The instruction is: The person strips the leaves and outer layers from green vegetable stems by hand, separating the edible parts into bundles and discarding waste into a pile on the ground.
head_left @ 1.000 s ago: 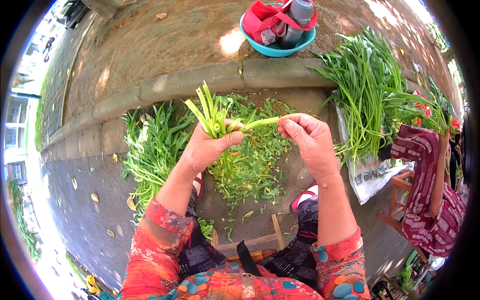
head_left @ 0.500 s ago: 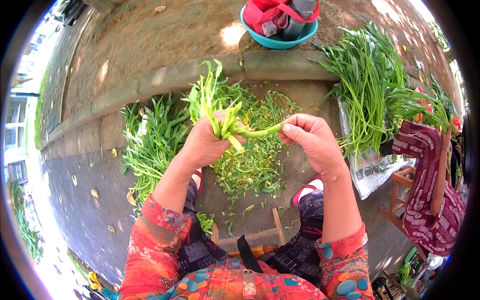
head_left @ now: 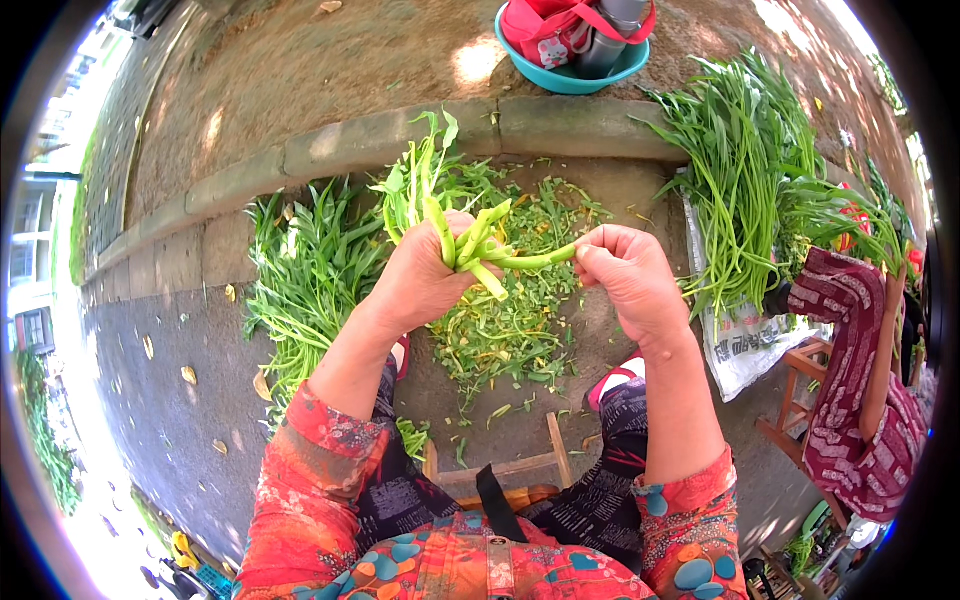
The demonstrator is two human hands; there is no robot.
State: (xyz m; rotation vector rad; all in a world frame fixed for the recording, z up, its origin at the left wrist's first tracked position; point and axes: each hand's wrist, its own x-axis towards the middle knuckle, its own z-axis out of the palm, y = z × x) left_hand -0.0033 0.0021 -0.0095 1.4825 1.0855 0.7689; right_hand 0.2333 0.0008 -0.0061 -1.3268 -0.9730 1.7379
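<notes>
My left hand is closed around a bunch of water spinach, with pale green cut stems toward me and leaves pointing away. One longer stem reaches right from the bunch. My right hand pinches its end between thumb and fingers. Below my hands, a heap of torn leaves and trimmings covers the ground, some yellowed. To the left of my left hand lies a pile of leafy water spinach. A larger pile of long-stemmed water spinach lies to the right on a white sack.
Beyond the heap runs a concrete kerb. A teal basin past it holds a red bag and a grey flask. At the right, a person in patterned maroon clothing is beside a wooden stool. A wooden frame is between my legs.
The whole view has shifted slightly, so things appear a little farther right. Both hands keep their grip, and the right thumb and fingers have curled somewhat on the stem end.
</notes>
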